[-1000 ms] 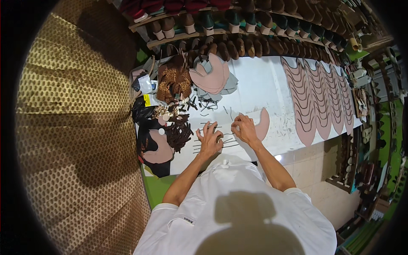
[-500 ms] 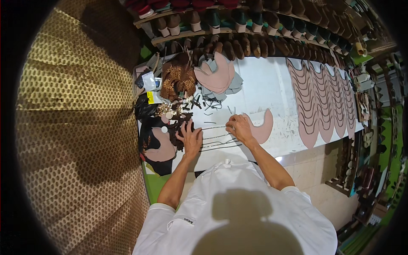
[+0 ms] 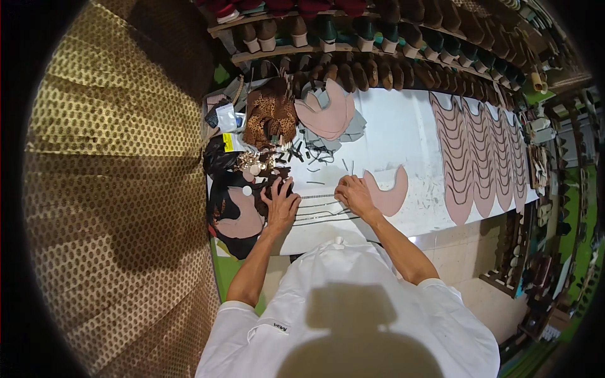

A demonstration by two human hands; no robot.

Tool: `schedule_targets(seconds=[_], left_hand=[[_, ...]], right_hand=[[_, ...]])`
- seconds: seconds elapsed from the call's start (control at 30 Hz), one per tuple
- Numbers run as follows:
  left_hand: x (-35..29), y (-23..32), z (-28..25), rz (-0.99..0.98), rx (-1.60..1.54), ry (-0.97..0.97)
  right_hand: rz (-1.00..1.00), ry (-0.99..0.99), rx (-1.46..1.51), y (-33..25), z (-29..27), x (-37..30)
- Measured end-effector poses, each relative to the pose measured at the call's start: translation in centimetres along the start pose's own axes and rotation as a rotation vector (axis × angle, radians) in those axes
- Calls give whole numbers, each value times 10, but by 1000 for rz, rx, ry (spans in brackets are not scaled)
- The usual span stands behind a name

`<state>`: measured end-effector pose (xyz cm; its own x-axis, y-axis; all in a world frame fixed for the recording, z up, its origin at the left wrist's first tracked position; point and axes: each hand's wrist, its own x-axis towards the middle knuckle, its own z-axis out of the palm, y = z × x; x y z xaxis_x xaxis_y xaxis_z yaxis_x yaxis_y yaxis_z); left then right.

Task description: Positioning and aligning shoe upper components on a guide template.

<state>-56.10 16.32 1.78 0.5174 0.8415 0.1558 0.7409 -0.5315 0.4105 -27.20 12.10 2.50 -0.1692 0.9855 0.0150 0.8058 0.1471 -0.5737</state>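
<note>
Several thin dark strips (image 3: pixel 317 213) lie side by side across the white tabletop between my hands. The farthest one, a narrow dotted strip (image 3: pixel 317 196), runs from my left fingertips to my right. My left hand (image 3: pixel 280 205) rests at its left end with the fingers spread, the thumb side touching or close to it. My right hand (image 3: pixel 355 193) has its fingers pinched together at the strip's other end; the fingers hide that end. A pink curved cut piece (image 3: pixel 392 194) lies just right of my right hand.
Rows of pink curved pieces (image 3: pixel 486 167) overlap on the right of the white table (image 3: pixel 403 120). More pink pieces (image 3: pixel 326 116) are stacked at the back. Leopard-print material (image 3: pixel 271 116), dark scraps and small metallic bits (image 3: pixel 255 160) crowd the left. Shoe racks (image 3: pixel 302 49) stand behind.
The whole view has shifted slightly. Both hands stay at the ends of the farthest strip, which now shows a broader, dotted face instead of a thin line.
</note>
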Motion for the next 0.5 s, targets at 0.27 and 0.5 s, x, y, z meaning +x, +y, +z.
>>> schedule_targets(seconds=[0.27, 0.5], left_hand=[[-13, 3, -8, -42, -6, -15], [-17, 2, -13, -119, -25, -5]], right_hand=[[2, -68, 4, 1, 1, -4], [140, 125, 12, 21, -17, -11]])
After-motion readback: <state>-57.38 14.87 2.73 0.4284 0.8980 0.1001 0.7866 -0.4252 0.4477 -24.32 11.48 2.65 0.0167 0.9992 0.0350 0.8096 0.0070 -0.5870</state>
